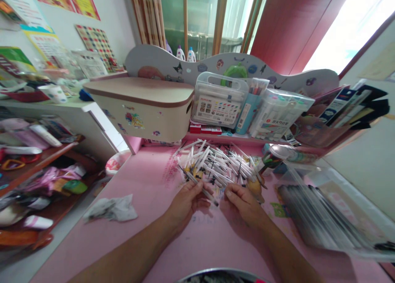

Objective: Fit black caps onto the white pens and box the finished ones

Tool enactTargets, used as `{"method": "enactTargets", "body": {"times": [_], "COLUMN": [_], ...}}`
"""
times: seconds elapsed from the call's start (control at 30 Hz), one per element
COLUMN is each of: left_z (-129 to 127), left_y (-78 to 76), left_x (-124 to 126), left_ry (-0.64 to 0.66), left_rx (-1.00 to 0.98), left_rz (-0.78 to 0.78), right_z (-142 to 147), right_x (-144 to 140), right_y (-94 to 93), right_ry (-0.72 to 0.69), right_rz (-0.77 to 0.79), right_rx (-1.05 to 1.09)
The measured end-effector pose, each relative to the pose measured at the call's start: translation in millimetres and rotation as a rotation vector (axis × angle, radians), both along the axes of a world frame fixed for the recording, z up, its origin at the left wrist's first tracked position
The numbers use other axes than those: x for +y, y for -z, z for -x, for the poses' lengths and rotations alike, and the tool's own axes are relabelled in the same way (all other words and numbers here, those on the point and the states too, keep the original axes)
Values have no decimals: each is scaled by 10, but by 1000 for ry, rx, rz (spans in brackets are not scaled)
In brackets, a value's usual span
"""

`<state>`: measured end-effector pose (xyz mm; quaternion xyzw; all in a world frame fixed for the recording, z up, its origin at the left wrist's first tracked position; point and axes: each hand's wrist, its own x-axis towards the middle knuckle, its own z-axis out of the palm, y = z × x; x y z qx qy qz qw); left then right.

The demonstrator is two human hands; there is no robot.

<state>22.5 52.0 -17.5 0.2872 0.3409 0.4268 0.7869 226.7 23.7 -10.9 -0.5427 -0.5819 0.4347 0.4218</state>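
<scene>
Pink tabletop [145,200] carried a large loose pile of white pens [216,163], apparently mostly unsorted; left hand [188,200] fingers pinched one pen [203,191] at the pile's near edge; right hand [242,205] fingers curled beside it, grip unclear.

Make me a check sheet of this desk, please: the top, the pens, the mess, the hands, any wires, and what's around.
Surface: pink desk, mostly bare near the front edge.
Job's things: pile of white pens heaped in the middle; one pen held between both hands.
Clutter: crumpled tissue at left; clear bag of pens at right; marker boxes and a cream box at the back.
Hands: left hand pinches the pen; right hand touches its tip end.
Cables: nothing seen.
Surroundings: crowded shelves at left, posters on the wall, window behind.
</scene>
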Motion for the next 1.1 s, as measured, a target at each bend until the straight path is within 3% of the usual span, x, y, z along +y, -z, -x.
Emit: {"method": "enactTargets", "body": {"times": [0.17,0.27,0.37,0.5,0.67,0.9,1.1], "left_z": [-1,-4,-8,-10,2,-9,-12], "left_y": [-39,-14,3,-6,-13,-12,-1], "left_x": [-14,-27,-33,-25,11,-3,-34], "left_ry": [-5,33,51,40,-113,-105,-47], "left_rx": [-23,-16,8,23,33,75,131], "left_rz": [6,4,-30,6,47,19,-32], "right_z": [-202,-328,-368,-220,170,371,367], "right_x": [102,162,185,159,100,107,98], "right_y": [-70,-57,-31,-6,45,142,129], "right_ry": [290,344,302,92,-108,-134,-114], "right_rz": [-131,-185,-280,-424,-491,-544,-493], "right_rx": [-89,-232,-409,-636,-814,-1036,-1037]}}
